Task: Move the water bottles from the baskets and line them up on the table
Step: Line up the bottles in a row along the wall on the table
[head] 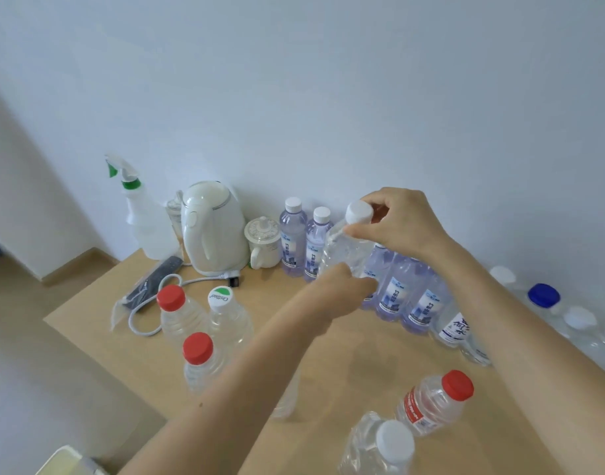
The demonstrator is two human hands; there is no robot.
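Observation:
A clear crumpled water bottle (pixel 345 250) with a white cap is tilted above the wooden table (pixel 345 351), held in both hands. My right hand (pixel 402 222) pinches its neck just under the cap. My left hand (pixel 342 286) grips its lower body. Behind it a row of purple-tinted bottles (pixel 407 296) runs along the wall, two of them (pixel 302 241) standing left of the held bottle. Two red-capped bottles (pixel 177 311) and a green-capped one (pixel 225 313) stand at the left front. A red-capped (pixel 434 402) and a white-capped bottle (pixel 380 447) sit near me.
A white kettle (pixel 213 228) with its cord, a spray bottle (pixel 146 217), a lidded mug (pixel 263 241) and a dark remote (pixel 153 279) crowd the table's back left. More bottles with white and blue caps (pixel 544 296) line the wall at right. A pale bin corner (pixel 64 462) shows bottom left.

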